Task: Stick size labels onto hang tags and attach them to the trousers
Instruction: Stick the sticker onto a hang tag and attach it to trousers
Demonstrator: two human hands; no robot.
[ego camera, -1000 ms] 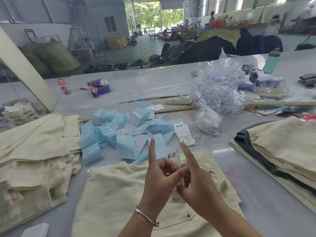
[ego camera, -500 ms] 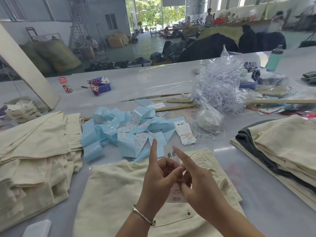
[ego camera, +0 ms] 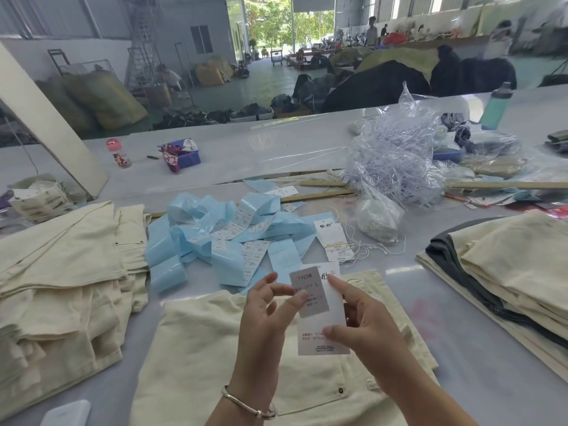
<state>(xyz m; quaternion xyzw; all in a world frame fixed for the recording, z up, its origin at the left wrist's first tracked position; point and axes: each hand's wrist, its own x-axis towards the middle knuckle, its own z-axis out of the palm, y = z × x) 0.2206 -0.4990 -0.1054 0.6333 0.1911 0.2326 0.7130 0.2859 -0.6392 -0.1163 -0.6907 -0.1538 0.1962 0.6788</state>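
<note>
Grey label [ego camera: 309,292] with dark print sits between the fingertips [ego camera: 302,296], over a white tag [ego camera: 322,332] (black print low down). Cream trousers [ego camera: 215,348] under the fingers, pale blue backing strips [ego camera: 196,241] beyond them.

Large warehouse hall, grey walls [ego camera: 172,23], pale green floor [ego camera: 270,78]. Open doorway [ego camera: 289,29] at far end, daylight and trees beyond. Long glossy white desk [ego camera: 276,149] across the foreground
</note>
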